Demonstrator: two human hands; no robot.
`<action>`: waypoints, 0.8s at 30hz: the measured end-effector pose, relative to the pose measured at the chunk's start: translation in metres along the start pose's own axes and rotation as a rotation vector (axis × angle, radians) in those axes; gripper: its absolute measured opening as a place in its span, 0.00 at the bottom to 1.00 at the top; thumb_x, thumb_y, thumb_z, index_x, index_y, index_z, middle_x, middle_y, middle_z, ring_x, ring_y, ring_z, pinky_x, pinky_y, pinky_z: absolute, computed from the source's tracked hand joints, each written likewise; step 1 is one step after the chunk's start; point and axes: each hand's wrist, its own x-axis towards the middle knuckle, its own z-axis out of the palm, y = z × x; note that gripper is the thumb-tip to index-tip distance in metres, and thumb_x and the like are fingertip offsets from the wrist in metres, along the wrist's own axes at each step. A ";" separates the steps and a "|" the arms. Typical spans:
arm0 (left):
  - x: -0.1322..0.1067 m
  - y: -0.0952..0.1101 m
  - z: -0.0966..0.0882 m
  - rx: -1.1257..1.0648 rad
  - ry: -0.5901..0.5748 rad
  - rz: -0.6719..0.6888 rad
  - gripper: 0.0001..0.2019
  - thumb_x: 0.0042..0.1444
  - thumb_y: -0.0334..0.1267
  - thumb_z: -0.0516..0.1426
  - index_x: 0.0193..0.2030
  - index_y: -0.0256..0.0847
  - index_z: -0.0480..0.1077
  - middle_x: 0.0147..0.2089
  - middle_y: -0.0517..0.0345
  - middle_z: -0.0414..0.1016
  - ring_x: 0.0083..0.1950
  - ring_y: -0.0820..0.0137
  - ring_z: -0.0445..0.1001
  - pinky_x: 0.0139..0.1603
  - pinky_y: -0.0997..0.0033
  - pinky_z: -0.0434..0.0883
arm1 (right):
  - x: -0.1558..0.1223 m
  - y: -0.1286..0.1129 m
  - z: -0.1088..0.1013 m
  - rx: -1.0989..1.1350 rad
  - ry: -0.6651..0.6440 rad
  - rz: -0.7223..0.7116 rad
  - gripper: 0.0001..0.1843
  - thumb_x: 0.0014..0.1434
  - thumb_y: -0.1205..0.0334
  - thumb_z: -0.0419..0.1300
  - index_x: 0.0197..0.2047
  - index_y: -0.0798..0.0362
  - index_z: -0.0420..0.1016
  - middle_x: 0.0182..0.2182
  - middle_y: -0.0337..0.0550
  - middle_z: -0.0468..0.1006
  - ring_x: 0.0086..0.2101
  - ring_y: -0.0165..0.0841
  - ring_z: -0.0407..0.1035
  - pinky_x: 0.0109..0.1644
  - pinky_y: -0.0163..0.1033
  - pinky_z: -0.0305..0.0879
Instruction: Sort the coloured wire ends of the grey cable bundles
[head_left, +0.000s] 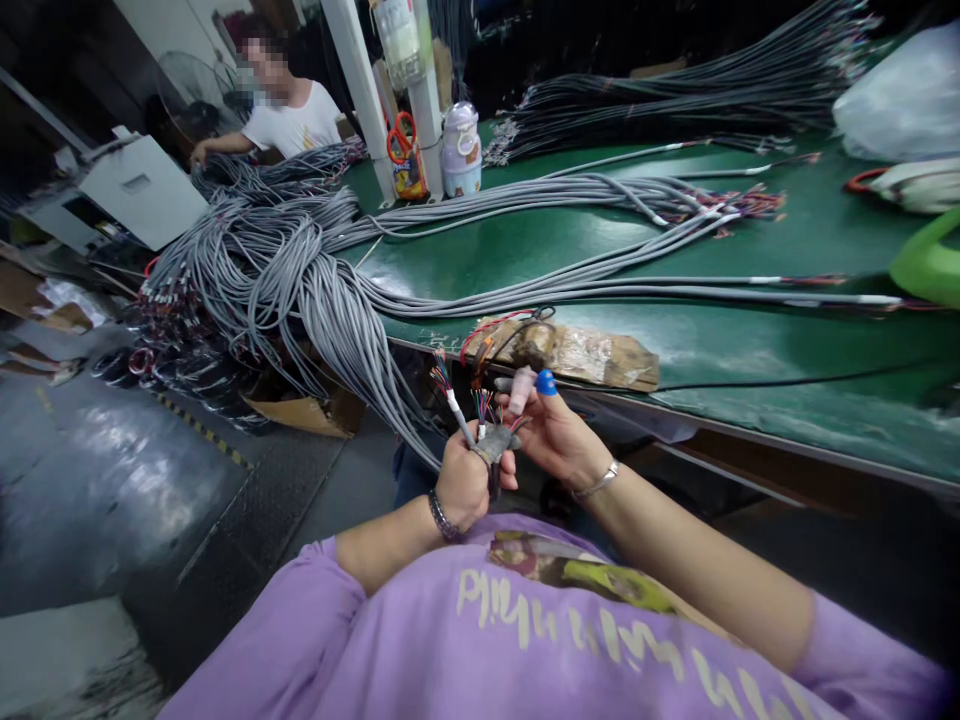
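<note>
Green tabletop (pixel 465 255) fills most of the back, with a big heap of grey cables (pixel 300 250) hanging off its left part. Scruffy board (pixel 592 355) lies along the near edge. Right hand (pixel 562 435) is just this side of that, fingers bent by some wire ends, can't tell if they're pinching any. Left hand (pixel 463 478) is closed around a cable (pixel 463 427), coloured wires (pixel 442 373) fanning from its tip. Blue cap (pixel 546 382) on the right thumb.

left hand (pixel 465 478) gripping gray cable (pixel 462 418), green table (pixel 525 252)
</note>
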 end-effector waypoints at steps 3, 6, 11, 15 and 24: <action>-0.003 -0.001 -0.003 0.018 0.001 -0.001 0.20 0.45 0.52 0.65 0.29 0.37 0.66 0.18 0.65 0.67 0.14 0.79 0.62 0.14 0.80 0.61 | -0.006 -0.005 -0.003 -0.010 -0.025 0.044 0.27 0.49 0.33 0.63 0.32 0.51 0.77 0.30 0.40 0.79 0.27 0.29 0.69 0.33 0.35 0.68; -0.004 -0.004 -0.007 0.045 0.002 0.010 0.21 0.44 0.53 0.65 0.28 0.37 0.65 0.18 0.64 0.68 0.14 0.78 0.63 0.14 0.79 0.60 | -0.018 -0.011 -0.005 -0.126 -0.095 0.117 0.28 0.46 0.33 0.65 0.34 0.52 0.78 0.30 0.41 0.78 0.28 0.30 0.69 0.32 0.35 0.66; -0.003 -0.012 -0.013 0.083 -0.043 0.050 0.22 0.47 0.55 0.64 0.29 0.38 0.64 0.19 0.65 0.68 0.15 0.78 0.64 0.15 0.79 0.63 | -0.041 -0.012 -0.001 -0.516 -0.050 0.027 0.21 0.42 0.45 0.73 0.29 0.53 0.76 0.22 0.36 0.72 0.24 0.27 0.62 0.31 0.35 0.60; -0.002 -0.013 -0.017 0.172 -0.196 0.028 0.21 0.46 0.54 0.65 0.31 0.37 0.65 0.21 0.64 0.70 0.17 0.77 0.67 0.19 0.77 0.67 | -0.047 -0.016 0.006 -0.691 -0.031 -0.061 0.19 0.45 0.46 0.71 0.28 0.53 0.75 0.23 0.37 0.74 0.25 0.29 0.63 0.33 0.37 0.60; 0.000 -0.011 -0.020 0.211 -0.240 0.014 0.21 0.47 0.54 0.64 0.31 0.37 0.67 0.20 0.63 0.69 0.17 0.76 0.67 0.19 0.76 0.68 | -0.045 -0.018 0.008 -0.723 -0.006 -0.035 0.21 0.40 0.45 0.73 0.28 0.53 0.77 0.24 0.38 0.75 0.25 0.28 0.62 0.31 0.36 0.60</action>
